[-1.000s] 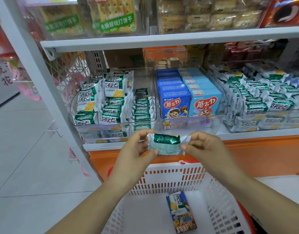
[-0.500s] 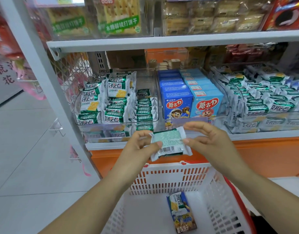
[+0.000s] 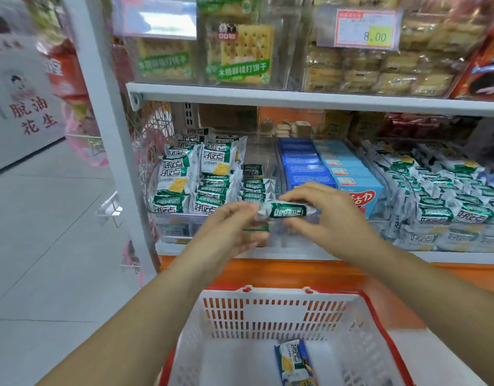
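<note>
Packet [image 3: 287,212], one, left hand [image 3: 234,227], right hand [image 3: 330,215]

Two hands, the left hand [image 3: 231,229] and the right hand [image 3: 335,218] — one green snack packet [image 3: 286,211], one white basket [image 3: 273,316], one blue packet [image 3: 294,363] inside it — one price tag [image 3: 360,29].

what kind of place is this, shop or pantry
Most likely a small grocery or snack shop: shelves stocked with rows of identical cracker packets, a price tag reading 8.00, and a white shopping basket.
</note>
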Action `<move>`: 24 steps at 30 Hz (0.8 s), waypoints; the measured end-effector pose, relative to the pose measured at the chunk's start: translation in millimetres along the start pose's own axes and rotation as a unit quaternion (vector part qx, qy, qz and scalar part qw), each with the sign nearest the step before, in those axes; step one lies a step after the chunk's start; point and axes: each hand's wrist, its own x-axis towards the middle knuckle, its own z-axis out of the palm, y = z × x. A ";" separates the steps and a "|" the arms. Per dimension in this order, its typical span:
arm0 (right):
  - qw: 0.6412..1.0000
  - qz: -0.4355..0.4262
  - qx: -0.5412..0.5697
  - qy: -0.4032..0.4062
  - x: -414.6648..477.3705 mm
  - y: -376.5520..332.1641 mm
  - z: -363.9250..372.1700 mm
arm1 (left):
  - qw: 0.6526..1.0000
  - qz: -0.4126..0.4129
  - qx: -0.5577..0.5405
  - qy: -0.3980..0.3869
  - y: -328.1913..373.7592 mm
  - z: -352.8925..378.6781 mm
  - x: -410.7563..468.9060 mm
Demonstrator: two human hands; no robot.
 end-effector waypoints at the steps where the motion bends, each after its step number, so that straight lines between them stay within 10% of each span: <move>1: 1.000 0.022 0.013 0.004 11.5 2.2 -0.6 | 0.999 0.028 0.044 0.016 6.4 -4.9 3.1; 10: 0.989 0.054 -0.111 -0.080 111.1 37.4 6.5 | 0.826 0.285 0.473 0.109 54.9 -56.6 69.6; 17: 0.899 0.014 -0.336 -0.278 183.5 80.0 34.5 | 0.646 0.197 0.734 0.069 93.5 -78.9 136.8; 24: 0.858 0.015 -0.376 -0.350 237.4 110.0 73.1 | 0.744 0.147 0.651 -0.016 93.1 -105.3 165.5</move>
